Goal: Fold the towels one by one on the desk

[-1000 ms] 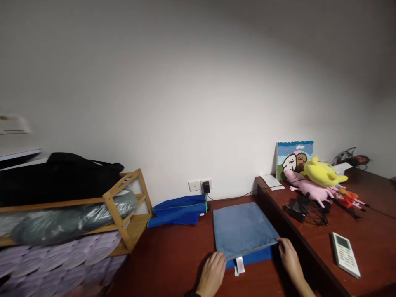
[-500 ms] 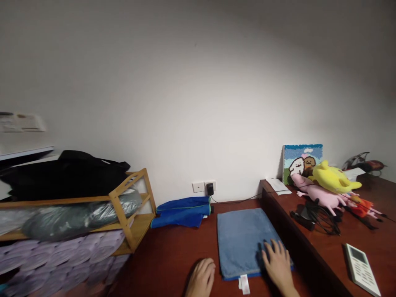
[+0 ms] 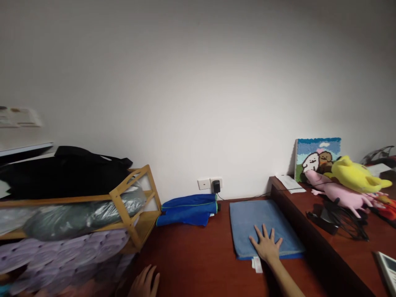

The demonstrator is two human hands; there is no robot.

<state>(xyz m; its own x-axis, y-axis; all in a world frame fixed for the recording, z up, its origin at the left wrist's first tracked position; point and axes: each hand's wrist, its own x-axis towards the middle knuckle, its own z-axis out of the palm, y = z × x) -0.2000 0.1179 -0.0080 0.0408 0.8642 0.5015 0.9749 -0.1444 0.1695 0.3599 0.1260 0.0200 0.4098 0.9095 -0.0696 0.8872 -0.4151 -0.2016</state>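
A folded grey-blue cloth lies flat on the reddish-brown tabletop, its darker blue underside and a white label showing at the near edge. My right hand rests palm down on the cloth's near part, fingers spread wide. My left hand is low in the view, well to the left of the cloth, over the dark red table. Its fingers are stretched out and hold nothing; the wrist is cut off by the frame's bottom edge.
A rumpled blue cloth lies against the wall below a socket with a black plug. At left stands a wooden rack holding bags. The raised ledge at right carries plush toys, cables and a white remote.
My left hand has moved left, away from the cloth. My right hand has shifted from the cloth's right edge towards its middle, fingers now spread wider. The view has turned slightly left.
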